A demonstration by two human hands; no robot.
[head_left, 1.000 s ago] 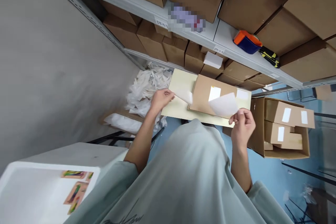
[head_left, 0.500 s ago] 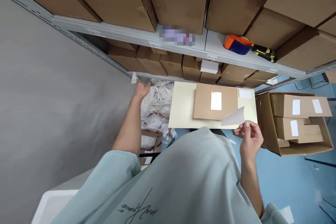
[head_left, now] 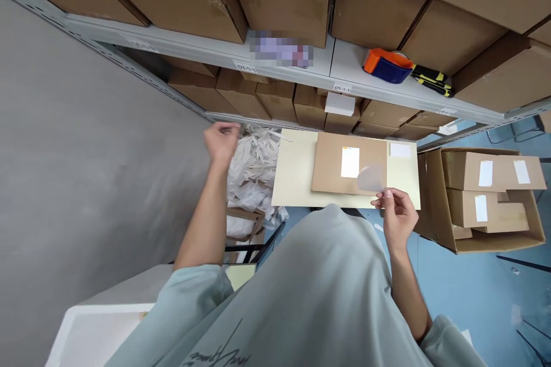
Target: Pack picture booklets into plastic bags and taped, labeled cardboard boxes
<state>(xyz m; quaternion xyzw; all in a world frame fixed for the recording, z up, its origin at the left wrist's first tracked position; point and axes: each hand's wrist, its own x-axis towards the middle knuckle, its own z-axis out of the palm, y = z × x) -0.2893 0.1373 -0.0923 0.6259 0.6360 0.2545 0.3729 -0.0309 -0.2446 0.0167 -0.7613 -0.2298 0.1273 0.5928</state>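
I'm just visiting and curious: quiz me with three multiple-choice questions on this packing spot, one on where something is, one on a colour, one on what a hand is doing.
1. Where does the flat brown parcel lie?
A. on the cream table
B. inside the open carton
C. on the upper shelf

2. What colours is the tape dispenser on the shelf?
A. green and white
B. orange and blue
C. all black

3. What is the right hand doing?
A. resting flat on the table
B. pinching a thin translucent sheet
C. gripping the dispenser

Answers:
1 A, the parcel rests on the cream tabletop.
2 B, its body is orange over dark blue.
3 B, the fingertips hold the sheet over the parcel's near edge, while the left hand is raised above the heap of white paper scraps.
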